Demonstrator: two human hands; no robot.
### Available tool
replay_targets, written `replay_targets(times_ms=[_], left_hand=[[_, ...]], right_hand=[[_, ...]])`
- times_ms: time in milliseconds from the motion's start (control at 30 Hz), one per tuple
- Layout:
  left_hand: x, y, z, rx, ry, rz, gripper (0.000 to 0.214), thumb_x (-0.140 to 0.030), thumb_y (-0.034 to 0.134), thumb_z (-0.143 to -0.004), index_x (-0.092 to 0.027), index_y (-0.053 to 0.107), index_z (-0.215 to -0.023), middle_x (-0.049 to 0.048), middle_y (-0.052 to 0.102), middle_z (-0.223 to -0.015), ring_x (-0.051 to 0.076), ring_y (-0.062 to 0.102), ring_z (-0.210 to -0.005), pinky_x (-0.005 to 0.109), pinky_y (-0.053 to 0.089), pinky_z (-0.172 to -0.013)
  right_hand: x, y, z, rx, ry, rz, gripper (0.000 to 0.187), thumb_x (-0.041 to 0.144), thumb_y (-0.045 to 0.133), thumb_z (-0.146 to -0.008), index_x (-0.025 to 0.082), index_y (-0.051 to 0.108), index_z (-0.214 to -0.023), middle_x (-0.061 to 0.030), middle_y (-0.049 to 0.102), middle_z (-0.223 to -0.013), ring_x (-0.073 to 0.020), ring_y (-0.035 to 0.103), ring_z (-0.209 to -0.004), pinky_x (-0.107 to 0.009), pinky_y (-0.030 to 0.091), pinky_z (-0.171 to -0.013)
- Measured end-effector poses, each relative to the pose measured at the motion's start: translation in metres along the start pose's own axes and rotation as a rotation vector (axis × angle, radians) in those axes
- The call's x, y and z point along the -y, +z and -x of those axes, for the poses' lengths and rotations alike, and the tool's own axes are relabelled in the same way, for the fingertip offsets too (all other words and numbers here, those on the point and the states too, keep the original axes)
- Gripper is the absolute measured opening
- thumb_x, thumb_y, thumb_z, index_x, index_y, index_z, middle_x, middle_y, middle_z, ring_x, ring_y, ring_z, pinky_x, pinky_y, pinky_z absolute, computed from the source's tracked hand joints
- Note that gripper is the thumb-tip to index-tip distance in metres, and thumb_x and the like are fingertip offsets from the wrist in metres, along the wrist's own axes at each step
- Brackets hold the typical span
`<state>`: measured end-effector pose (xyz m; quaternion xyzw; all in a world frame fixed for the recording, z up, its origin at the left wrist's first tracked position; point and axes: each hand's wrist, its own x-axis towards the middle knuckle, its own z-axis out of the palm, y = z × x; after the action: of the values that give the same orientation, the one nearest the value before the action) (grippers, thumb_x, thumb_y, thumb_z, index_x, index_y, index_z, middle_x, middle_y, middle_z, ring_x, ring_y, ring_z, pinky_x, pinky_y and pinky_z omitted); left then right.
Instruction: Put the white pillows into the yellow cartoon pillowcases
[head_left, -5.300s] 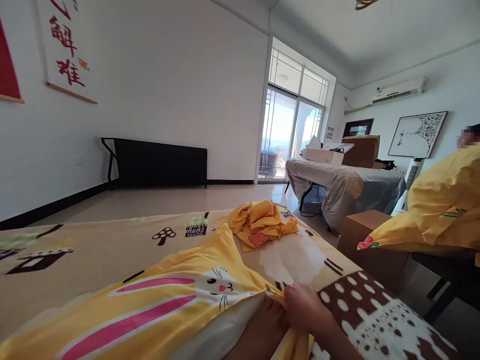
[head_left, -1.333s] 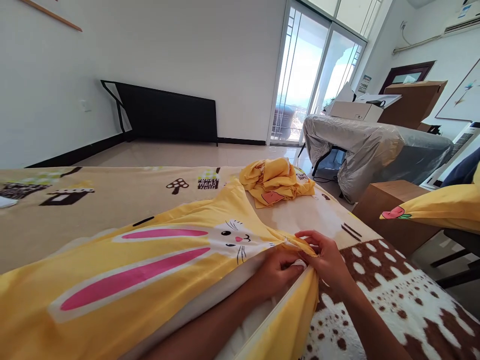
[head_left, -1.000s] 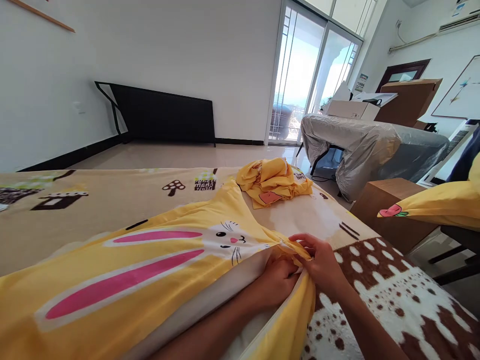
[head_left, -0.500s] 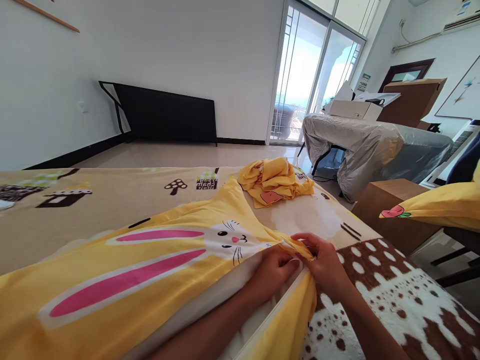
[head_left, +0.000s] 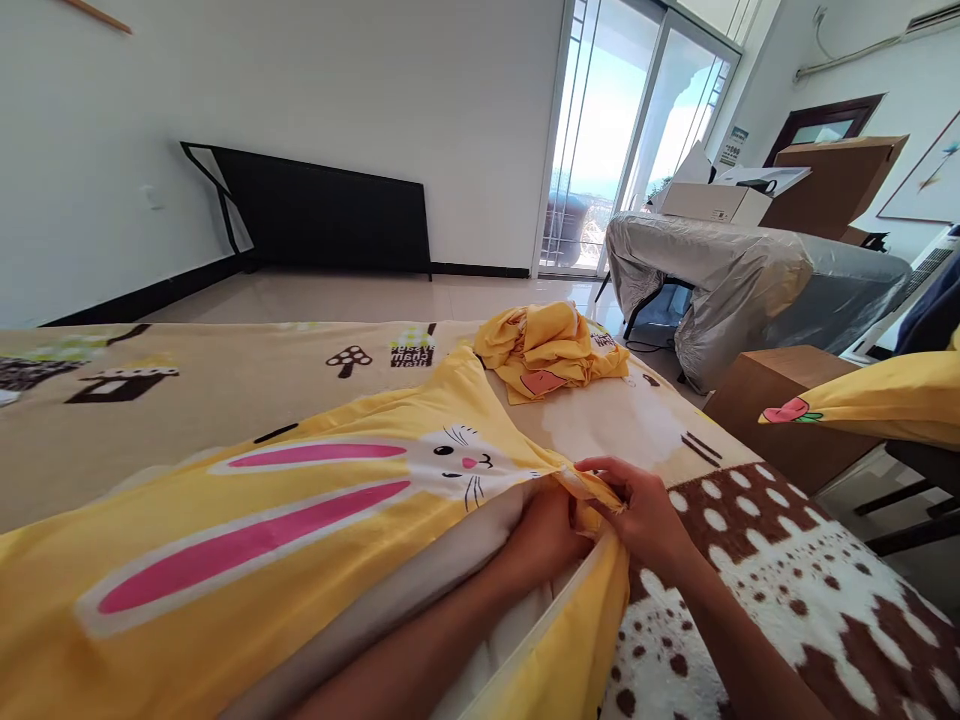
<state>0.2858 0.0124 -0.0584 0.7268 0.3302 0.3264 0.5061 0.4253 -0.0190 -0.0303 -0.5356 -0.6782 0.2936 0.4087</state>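
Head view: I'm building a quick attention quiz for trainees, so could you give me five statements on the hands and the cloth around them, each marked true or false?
1. The right hand grips the yellow rabbit-print cloth. True.
2. The left hand lies flat on the rabbit's ears. False: the left hand is in the cloth's opening, its fingers partly hidden.
3. A crumpled yellow cloth lies on the blanket. True.
4. The mushroom print is on the crumpled yellow cloth. False: the mushroom print is on the blanket.
5. The rabbit's ears have pink centres. True.
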Motion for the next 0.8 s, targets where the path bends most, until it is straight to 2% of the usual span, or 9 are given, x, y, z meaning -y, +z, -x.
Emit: replay_targets(times_ms=[100, 267, 467, 667, 800], left_hand=[[-0.001, 0.002, 0.001, -0.015, 0.032, -0.030, 0.039, -0.004, 0.057, -0.059, -0.020, 0.066, -0.093, 0.0028, 0.068, -0.101, 0.024, 0.058, -0.099, 0.033, 0.046, -0.082], [0.006, 0.003, -0.002, -0.050, 0.001, 0.012, 0.034, -0.010, 0.057, -0.067, -0.016, 0.064, -0.099, 0.0042, 0.070, -0.098, 0.020, 0.063, -0.088, 0.029, 0.048, -0.074], [0.008, 0.003, -0.003, -0.127, 0.016, -0.033, 0.013, -0.017, 0.057, -0.071, -0.015, 0.066, -0.080, 0.0030, 0.070, -0.085, 0.021, 0.061, -0.081, 0.029, 0.045, -0.068], [0.003, 0.000, -0.004, -0.207, -0.028, -0.073, 0.013, -0.016, 0.056, -0.070, -0.014, 0.066, -0.079, 0.0055, 0.070, -0.085, 0.021, 0.060, -0.080, 0.031, 0.044, -0.069], [0.004, -0.001, -0.005, -0.264, -0.043, -0.053, 0.020, -0.012, 0.054, -0.068, -0.013, 0.067, -0.084, 0.0060, 0.070, -0.091, 0.021, 0.060, -0.083, 0.032, 0.044, -0.076]], right_hand=[[0.000, 0.001, 0.000, 0.021, -0.006, 0.020, 0.030, 0.022, 0.061, -0.074, 0.021, 0.065, -0.103, -0.0015, 0.072, -0.087, -0.0181, 0.066, -0.077, -0.026, 0.051, -0.069], [-0.002, 0.000, 0.000, 0.039, 0.010, -0.054, 0.031, 0.026, 0.061, -0.076, 0.022, 0.063, -0.106, -0.0018, 0.072, -0.087, -0.0191, 0.067, -0.079, -0.028, 0.052, -0.071], [0.004, 0.003, 0.004, 0.069, -0.018, -0.107, 0.030, 0.023, 0.061, -0.077, 0.022, 0.063, -0.107, -0.0024, 0.071, -0.090, -0.0183, 0.067, -0.082, -0.028, 0.052, -0.072], [0.005, 0.000, 0.003, 0.048, -0.007, -0.214, 0.029, 0.030, 0.064, -0.077, 0.020, 0.062, -0.104, -0.0045, 0.071, -0.090, -0.0199, 0.067, -0.083, -0.030, 0.052, -0.074], [0.004, -0.003, 0.001, 0.040, 0.024, -0.238, 0.032, 0.035, 0.065, -0.077, 0.019, 0.060, -0.105, -0.0056, 0.071, -0.088, -0.0215, 0.066, -0.086, -0.031, 0.052, -0.076]])
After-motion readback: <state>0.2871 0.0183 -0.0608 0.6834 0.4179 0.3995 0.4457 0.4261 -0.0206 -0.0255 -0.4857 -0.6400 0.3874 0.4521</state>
